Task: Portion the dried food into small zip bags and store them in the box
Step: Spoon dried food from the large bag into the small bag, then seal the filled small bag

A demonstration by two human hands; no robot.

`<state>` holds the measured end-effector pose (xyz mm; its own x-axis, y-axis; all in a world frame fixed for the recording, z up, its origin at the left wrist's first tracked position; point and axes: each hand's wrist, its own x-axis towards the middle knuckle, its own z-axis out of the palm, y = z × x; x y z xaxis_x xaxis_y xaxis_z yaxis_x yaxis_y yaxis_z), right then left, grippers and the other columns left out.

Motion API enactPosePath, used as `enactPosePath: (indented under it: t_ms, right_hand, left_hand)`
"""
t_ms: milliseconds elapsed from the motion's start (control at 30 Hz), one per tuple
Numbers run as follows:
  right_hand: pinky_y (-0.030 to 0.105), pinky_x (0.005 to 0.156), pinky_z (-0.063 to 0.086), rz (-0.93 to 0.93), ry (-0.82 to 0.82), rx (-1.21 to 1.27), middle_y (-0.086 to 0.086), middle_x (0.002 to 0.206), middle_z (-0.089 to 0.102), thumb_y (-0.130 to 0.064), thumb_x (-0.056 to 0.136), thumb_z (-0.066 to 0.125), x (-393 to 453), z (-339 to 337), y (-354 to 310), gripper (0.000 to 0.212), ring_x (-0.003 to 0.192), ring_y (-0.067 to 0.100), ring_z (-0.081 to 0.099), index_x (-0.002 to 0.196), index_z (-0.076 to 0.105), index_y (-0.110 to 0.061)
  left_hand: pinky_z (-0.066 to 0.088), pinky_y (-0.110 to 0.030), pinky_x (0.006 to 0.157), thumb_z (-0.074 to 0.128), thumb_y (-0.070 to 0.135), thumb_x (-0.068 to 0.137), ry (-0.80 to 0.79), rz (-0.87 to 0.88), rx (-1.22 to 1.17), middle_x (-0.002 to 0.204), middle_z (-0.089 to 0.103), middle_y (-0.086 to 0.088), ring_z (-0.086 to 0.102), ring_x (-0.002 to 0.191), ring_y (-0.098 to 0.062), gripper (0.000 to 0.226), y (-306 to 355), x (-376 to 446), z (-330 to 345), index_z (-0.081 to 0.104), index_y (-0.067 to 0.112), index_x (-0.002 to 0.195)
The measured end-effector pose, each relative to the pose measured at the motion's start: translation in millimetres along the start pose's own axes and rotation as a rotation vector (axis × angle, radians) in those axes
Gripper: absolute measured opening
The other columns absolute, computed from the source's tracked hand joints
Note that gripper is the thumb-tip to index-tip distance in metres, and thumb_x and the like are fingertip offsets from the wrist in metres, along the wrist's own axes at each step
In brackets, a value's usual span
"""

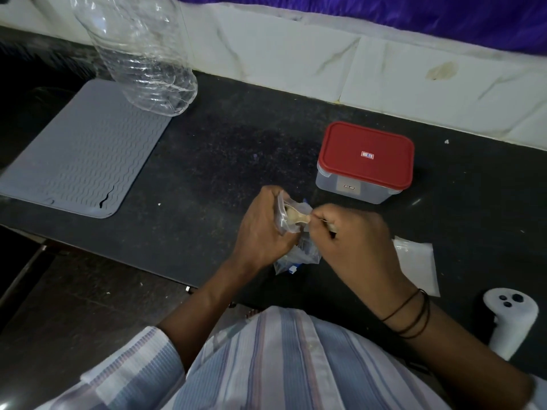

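Note:
My left hand (pixel 266 229) grips a small clear zip bag (pixel 285 214) and holds its mouth up. My right hand (pixel 352 232) pinches a small spoon (pixel 299 218) whose bowl sits inside the bag's mouth with pale dried food on it. Under my hands lies a crumpled clear bag (pixel 299 255) with a blue bit at its edge. A flat empty zip bag (pixel 417 261) rests on the counter right of my right wrist. The storage box (pixel 365 164), clear with a red lid, stands closed just beyond my hands.
A grey ribbed mat (pixel 83 152) lies at the left on the black counter (pixel 231 143). A large clear plastic bottle (pixel 145 51) stands at its far corner. A white controller (pixel 510 321) lies near the front right edge. Tiled wall (pixel 325 63) runs behind.

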<state>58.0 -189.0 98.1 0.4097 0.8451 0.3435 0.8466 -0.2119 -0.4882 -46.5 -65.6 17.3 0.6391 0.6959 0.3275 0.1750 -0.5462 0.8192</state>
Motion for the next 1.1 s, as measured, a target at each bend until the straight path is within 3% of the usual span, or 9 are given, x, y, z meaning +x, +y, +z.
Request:
enactPosePath:
  t_ms: [167,267,400,500,600,733,867,967,1100]
  right_hand:
    - [0.024,0.045,0.043,-0.358,-0.095,-0.208,0.004,0.069,0.060,-0.002,0.075,0.063,3.0,-0.5,-7.7,0.015,0.052,0.019,0.054,0.086,0.070,-0.009]
    - [0.023,0.055,0.031,-0.480,-0.070,-0.330,0.004,0.077,0.064,-0.010,0.083,0.045,6.6,-12.5,-8.4,0.035,0.060,0.019,0.055,0.103,0.074,-0.009]
    - [0.034,0.052,0.046,-0.535,0.035,-0.325,0.007,0.077,0.067,-0.006,0.101,0.041,2.9,-13.4,2.3,0.033,0.062,0.022,0.057,0.107,0.074,-0.005]
    - [0.038,0.052,0.047,-0.404,0.178,-0.230,0.006,0.073,0.068,-0.012,0.100,0.055,-8.5,-16.7,8.5,0.023,0.059,0.019,0.058,0.102,0.076,-0.002]
    - [0.022,0.061,0.050,-0.087,0.253,0.063,0.002,0.078,0.070,-0.008,0.093,0.062,-15.8,-26.6,13.7,0.015,0.065,0.009,0.061,0.096,0.074,-0.002]
    - [0.026,0.057,0.052,0.225,-0.028,0.046,-0.008,0.073,0.067,-0.018,0.089,0.063,-17.7,-17.1,29.0,0.008,0.060,0.003,0.060,0.091,0.071,-0.016]
    - [0.027,0.057,0.050,0.290,-0.253,0.017,-0.010,0.075,0.062,-0.022,0.094,0.060,-16.5,16.9,45.0,0.004,0.062,0.001,0.057,0.092,0.063,-0.021]
    - [0.031,0.072,0.049,0.253,-0.351,0.007,-0.006,0.096,0.058,-0.028,0.096,0.056,-15.9,39.4,53.8,0.010,0.089,0.014,0.056,0.102,0.062,-0.022]
    - [0.036,0.087,0.049,0.114,-0.130,0.090,-0.005,0.121,0.047,-0.040,0.096,0.048,-15.1,32.1,42.3,0.037,0.109,0.013,0.049,0.128,0.057,-0.024]
  left_hand:
    - [0.045,-0.018,0.064,0.065,0.039,0.075,0.021,0.037,-0.031,0.090,0.059,0.003,0.060,0.076,-0.010,0.038,2.4,-0.1,-1.9,0.042,0.028,0.103]
    - [0.044,-0.014,0.064,0.069,0.038,0.076,0.031,0.034,-0.062,0.090,0.058,0.009,0.060,0.076,-0.007,0.042,1.0,-1.0,-5.3,0.044,0.021,0.105]
    - [0.045,-0.015,0.064,0.074,0.029,0.076,0.067,0.003,-0.109,0.090,0.060,0.008,0.062,0.075,-0.006,0.044,-1.1,-1.5,-6.9,0.045,0.018,0.106]
    - [0.046,-0.016,0.064,0.084,0.023,0.076,0.107,-0.034,-0.106,0.088,0.062,0.008,0.063,0.075,-0.006,0.049,-2.7,-0.4,-9.1,0.044,0.021,0.104]
    - [0.051,-0.023,0.066,0.086,0.026,0.075,0.125,-0.045,-0.077,0.091,0.061,0.005,0.063,0.079,-0.009,0.052,-4.9,0.5,-14.2,0.044,0.022,0.106]
    - [0.048,-0.019,0.065,0.084,0.030,0.075,0.170,-0.056,-0.083,0.089,0.058,0.010,0.061,0.076,-0.010,0.050,-5.4,0.1,-19.0,0.045,0.020,0.105]
    - [0.049,-0.023,0.062,0.083,0.032,0.076,0.184,-0.041,-0.098,0.084,0.057,0.010,0.060,0.071,-0.010,0.049,-2.3,2.1,-18.1,0.045,0.016,0.103]
    - [0.050,-0.026,0.063,0.082,0.036,0.075,0.166,-0.025,-0.098,0.085,0.057,0.009,0.060,0.072,-0.010,0.051,0.3,5.3,-14.4,0.045,0.016,0.105]
    - [0.048,-0.019,0.063,0.087,0.030,0.075,0.139,0.000,-0.057,0.087,0.057,0.013,0.061,0.073,-0.006,0.056,2.5,11.0,-10.8,0.042,0.020,0.107]
